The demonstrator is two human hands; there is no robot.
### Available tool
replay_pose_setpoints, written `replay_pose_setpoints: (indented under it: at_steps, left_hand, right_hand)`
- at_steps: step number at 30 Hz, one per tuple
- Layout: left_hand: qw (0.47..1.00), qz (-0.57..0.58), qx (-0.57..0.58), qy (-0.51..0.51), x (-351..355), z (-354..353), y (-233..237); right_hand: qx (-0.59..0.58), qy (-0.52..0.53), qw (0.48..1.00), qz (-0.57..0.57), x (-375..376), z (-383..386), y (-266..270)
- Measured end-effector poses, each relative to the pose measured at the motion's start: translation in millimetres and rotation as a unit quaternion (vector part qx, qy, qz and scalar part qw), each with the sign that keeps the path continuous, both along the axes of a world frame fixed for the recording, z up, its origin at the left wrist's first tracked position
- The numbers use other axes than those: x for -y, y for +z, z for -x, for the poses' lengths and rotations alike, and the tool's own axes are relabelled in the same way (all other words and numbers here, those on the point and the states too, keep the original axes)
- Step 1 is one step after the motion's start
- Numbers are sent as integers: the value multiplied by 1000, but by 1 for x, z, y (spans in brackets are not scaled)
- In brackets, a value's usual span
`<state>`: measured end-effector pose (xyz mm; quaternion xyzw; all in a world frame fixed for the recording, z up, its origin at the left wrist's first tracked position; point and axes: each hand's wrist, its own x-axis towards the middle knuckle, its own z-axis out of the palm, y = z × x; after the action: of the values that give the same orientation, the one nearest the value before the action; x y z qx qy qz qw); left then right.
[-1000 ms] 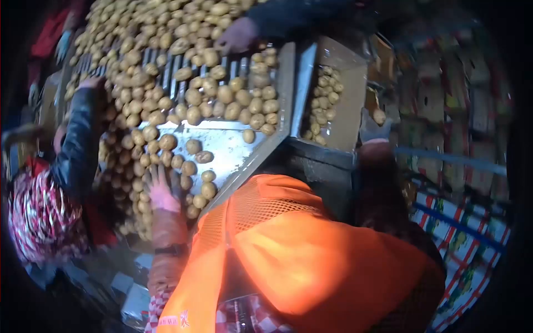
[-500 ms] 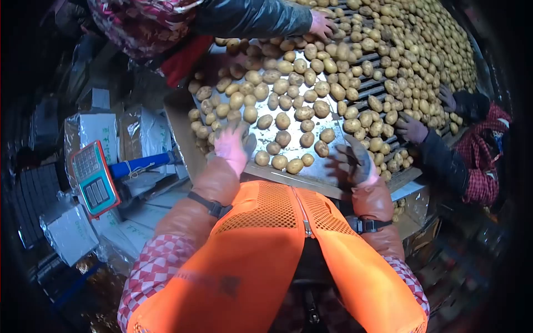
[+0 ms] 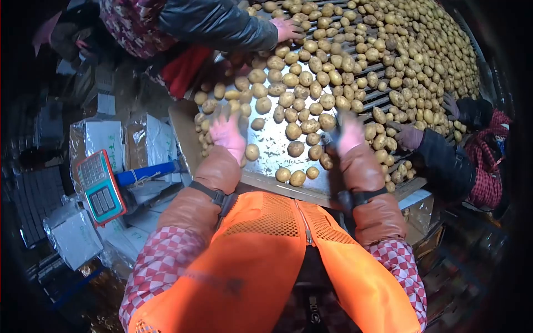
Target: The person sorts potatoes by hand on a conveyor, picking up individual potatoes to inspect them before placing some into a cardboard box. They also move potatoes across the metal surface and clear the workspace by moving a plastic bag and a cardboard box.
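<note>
Many potatoes (image 3: 295,148) lie spread on a pale metal tabletop (image 3: 270,145) in front of me. My left hand (image 3: 227,134), in a pink glove with greyish fingers, reaches over the potatoes at the table's left side, fingers stretched forward and apart. On the right, my right hand (image 3: 349,134), gloved alike, is at the edge of the slatted part among potatoes. Motion smears its fingers, so I cannot tell whether they close on one. Below it, a few potatoes (image 3: 297,177) rest near the table's front edge.
Slatted rollers (image 3: 373,71) carry dense potatoes at the back right. Gloved hands of other people (image 3: 287,29) (image 3: 410,137) work at the far side and the right. A scale display (image 3: 101,187) on a blue post and wrapped cartons (image 3: 100,145) stand at the left.
Both my hands have moved forward, away from me. Potatoes near the front edge have shifted, leaving fewer there. The far person's hand has moved left.
</note>
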<state>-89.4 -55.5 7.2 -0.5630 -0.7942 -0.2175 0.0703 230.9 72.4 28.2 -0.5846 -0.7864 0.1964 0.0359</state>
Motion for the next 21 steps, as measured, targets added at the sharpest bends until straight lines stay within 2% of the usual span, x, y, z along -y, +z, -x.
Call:
replay_pose_setpoints:
  at_steps: [1,2,3,4,5,6,8,10,11,12,13,14,16,18,19,20,21]
  left_hand:
    - [998,20,2,-54,-20,-4,13]
    - [993,43,8,-106,-39,-8,22]
    - [990,66,11,-126,-63,-10,22]
    - [985,88,12,-146,-90,-9,23]
    - [973,185,38,-132,-113,-13,40]
    - [950,281,62,-118,-136,-15,51]
    - [952,294,38,-72,-166,-6,27]
    - [956,289,-5,-55,-175,1,1]
    - [956,289,-7,-55,-173,0,-4]
    - [947,317,47,-15,-166,-4,-5]
    - [934,343,100,25,-157,-10,-3]
    - [919,391,41,-39,-143,-21,30]
    - [910,408,54,-48,-126,-28,27]
    - [915,392,67,-64,-124,-26,33]
    - [920,375,82,-76,-118,-20,35]
    - [942,311,94,-86,-122,2,-3]
    - [939,305,150,-46,-128,8,-1]
  right_hand:
    - [205,46,977,-43,32,30,21]
    - [117,117,986,-19,49,37,16]
    - [43,68,990,114,68,58,37]
    - [-9,127,983,134,80,58,41]
    - [-27,198,964,177,82,58,41]
    - [-124,274,941,155,84,49,29]
    - [-155,192,904,350,80,40,22]
    - [-266,28,888,374,93,24,5]
    - [-307,-22,868,390,95,14,-23]
    - [-329,-53,853,402,88,13,-4]
    - [-379,-138,797,450,82,9,-2]
    - [-423,-221,728,492,77,5,-1]
    - [-449,-211,740,454,72,1,15]
    - [-457,-103,798,380,69,-9,14]
    - [-492,-104,767,399,67,-4,11]
    - [-492,-104,766,400,65,-4,12]
    - [-515,-132,721,445,61,5,34]
